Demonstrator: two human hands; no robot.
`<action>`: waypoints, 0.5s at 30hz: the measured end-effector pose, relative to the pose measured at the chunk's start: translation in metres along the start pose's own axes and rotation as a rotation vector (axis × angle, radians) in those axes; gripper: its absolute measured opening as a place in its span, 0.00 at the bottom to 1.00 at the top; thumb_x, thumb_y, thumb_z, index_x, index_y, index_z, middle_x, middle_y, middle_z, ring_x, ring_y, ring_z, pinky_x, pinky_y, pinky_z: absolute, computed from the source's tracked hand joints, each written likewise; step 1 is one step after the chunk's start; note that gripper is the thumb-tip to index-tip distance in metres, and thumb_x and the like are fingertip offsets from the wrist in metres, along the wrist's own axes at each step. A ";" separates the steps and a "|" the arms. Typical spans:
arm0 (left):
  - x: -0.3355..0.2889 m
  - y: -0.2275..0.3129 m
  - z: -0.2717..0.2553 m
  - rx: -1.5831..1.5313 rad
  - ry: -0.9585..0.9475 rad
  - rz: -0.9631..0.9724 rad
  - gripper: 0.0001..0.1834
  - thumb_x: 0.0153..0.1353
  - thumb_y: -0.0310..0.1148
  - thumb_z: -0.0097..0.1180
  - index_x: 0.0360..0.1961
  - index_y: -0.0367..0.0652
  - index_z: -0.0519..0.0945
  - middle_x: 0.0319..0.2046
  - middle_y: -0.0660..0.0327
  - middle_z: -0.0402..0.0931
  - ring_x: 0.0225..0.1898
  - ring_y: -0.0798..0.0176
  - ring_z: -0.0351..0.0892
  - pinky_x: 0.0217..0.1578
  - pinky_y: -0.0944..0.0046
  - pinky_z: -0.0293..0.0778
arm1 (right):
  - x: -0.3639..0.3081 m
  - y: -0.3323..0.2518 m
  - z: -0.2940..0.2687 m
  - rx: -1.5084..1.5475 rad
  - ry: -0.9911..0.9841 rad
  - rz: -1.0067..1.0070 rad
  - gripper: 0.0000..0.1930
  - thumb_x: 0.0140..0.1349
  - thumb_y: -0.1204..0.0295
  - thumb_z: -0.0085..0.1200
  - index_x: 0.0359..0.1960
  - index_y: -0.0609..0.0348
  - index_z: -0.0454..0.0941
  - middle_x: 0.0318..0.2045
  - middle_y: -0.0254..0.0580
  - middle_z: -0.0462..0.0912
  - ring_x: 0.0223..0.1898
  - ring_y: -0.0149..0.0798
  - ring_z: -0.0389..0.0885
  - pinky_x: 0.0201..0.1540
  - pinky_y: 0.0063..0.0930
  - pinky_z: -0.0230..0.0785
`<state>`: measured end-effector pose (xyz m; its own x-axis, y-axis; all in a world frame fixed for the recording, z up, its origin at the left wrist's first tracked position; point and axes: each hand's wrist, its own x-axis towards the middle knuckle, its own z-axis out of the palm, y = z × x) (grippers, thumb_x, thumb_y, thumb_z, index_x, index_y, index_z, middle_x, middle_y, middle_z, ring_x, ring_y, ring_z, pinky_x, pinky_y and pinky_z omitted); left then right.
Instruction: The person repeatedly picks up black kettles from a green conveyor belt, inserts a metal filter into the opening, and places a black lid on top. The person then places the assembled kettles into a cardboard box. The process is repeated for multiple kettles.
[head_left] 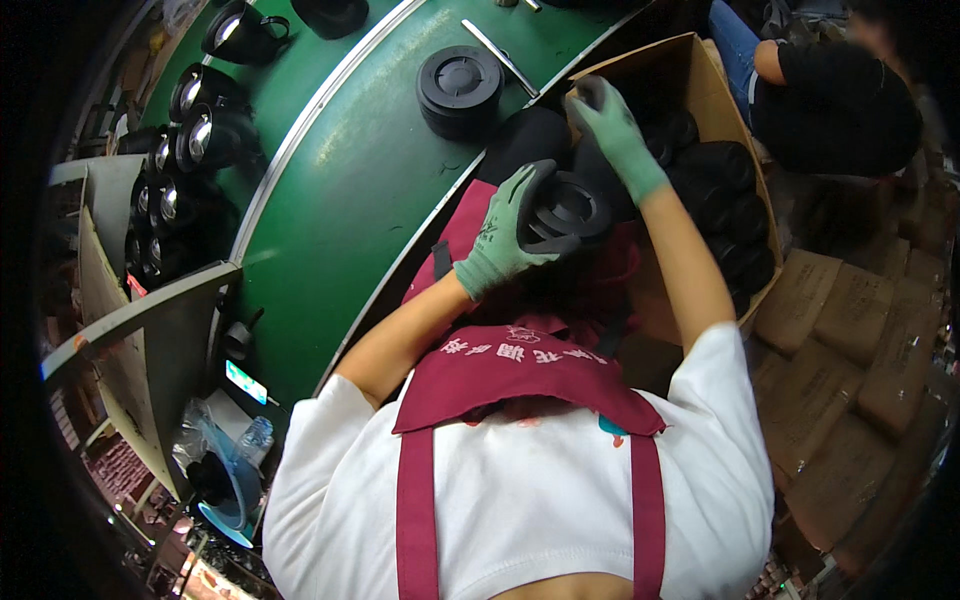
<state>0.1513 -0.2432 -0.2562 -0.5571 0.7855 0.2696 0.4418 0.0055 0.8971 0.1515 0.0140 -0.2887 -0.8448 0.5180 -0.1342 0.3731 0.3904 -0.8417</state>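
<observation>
Both my hands wear green gloves with dark-coated fingers. My left hand is closed around a round black part with a ringed, slotted end turned up, held above my lap. Farther right, my right hand is over the near-left rim of an open cardboard box, its fingers curled in. What lies inside those fingers, if anything, is hidden. Black cylindrical parts fill much of the box. Dark rounded shapes between my hands blend together.
A stack of black discs and a metal rod lie on the green table. Black mugs with shiny insides stand at left, beyond a metal rail. Brown cartons cover the right side; another person sits behind.
</observation>
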 end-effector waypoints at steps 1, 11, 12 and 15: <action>0.000 -0.003 0.003 -0.014 0.032 0.019 0.56 0.47 0.51 0.77 0.73 0.38 0.63 0.69 0.47 0.66 0.70 0.42 0.65 0.69 0.48 0.62 | 0.038 -0.001 0.015 -0.314 0.077 -0.108 0.37 0.61 0.53 0.65 0.67 0.63 0.69 0.61 0.59 0.77 0.63 0.56 0.76 0.66 0.41 0.69; 0.035 0.008 -0.054 0.071 0.136 0.031 0.45 0.53 0.33 0.71 0.71 0.36 0.65 0.68 0.47 0.66 0.69 0.46 0.67 0.71 0.49 0.60 | 0.027 -0.005 -0.040 0.147 -0.021 -0.028 0.19 0.63 0.66 0.61 0.55 0.57 0.81 0.39 0.42 0.87 0.41 0.36 0.85 0.45 0.31 0.76; 0.050 0.014 -0.062 0.215 0.197 0.116 0.42 0.53 0.32 0.70 0.69 0.37 0.67 0.66 0.47 0.68 0.66 0.45 0.70 0.69 0.49 0.63 | 0.005 -0.006 -0.063 0.147 -0.045 -0.088 0.19 0.64 0.75 0.60 0.57 0.61 0.80 0.41 0.36 0.86 0.42 0.29 0.83 0.45 0.24 0.75; 0.102 0.036 -0.066 0.486 0.070 0.331 0.35 0.53 0.32 0.69 0.65 0.42 0.74 0.59 0.51 0.75 0.60 0.43 0.74 0.59 0.50 0.72 | -0.049 -0.013 -0.108 0.060 -0.310 -0.098 0.24 0.62 0.72 0.62 0.60 0.65 0.79 0.50 0.41 0.86 0.50 0.33 0.83 0.56 0.28 0.74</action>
<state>0.0638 -0.2040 -0.1732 -0.3724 0.7510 0.5452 0.8622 0.0626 0.5027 0.2294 0.0653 -0.2148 -0.9556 0.2199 -0.1964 0.2688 0.3765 -0.8865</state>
